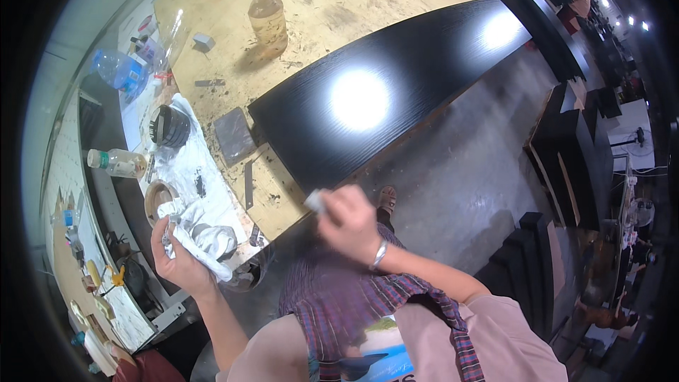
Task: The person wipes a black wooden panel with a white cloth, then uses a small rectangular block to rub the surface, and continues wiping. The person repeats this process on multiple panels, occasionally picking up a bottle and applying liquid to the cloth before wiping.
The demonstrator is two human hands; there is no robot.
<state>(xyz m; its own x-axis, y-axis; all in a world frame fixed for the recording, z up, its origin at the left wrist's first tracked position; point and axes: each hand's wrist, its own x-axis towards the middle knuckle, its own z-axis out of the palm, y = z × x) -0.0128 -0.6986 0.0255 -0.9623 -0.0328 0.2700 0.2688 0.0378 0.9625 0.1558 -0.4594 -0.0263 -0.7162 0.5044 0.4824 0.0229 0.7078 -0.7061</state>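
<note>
My left hand (pixel 182 260) grips a crumpled white cloth (pixel 212 235) with dark smudges, by the table's left side. My right hand (pixel 351 225), slightly blurred and with a silver bangle at the wrist, is closed on a small whitish wad (pixel 316 201). That wad is at the near corner of a long black wood-grain panel (pixel 297 124), and whether the two touch I cannot tell. Beside my left hand stands a round brown bowl (pixel 155 201), partly covered by the cloth. Beyond it sits a dark round tin (pixel 170 127) on stained white cloth or paper.
The panel lies on a stained yellowish table (pixel 205 92). A capped bottle of yellowish liquid (pixel 267 25) stands behind it. Plastic bottles (pixel 122 73) line the left side. A grey flat square (pixel 234 136) lies nearby. Black boards (pixel 522 265) are stacked at right; a person (pixel 578 1) is far off.
</note>
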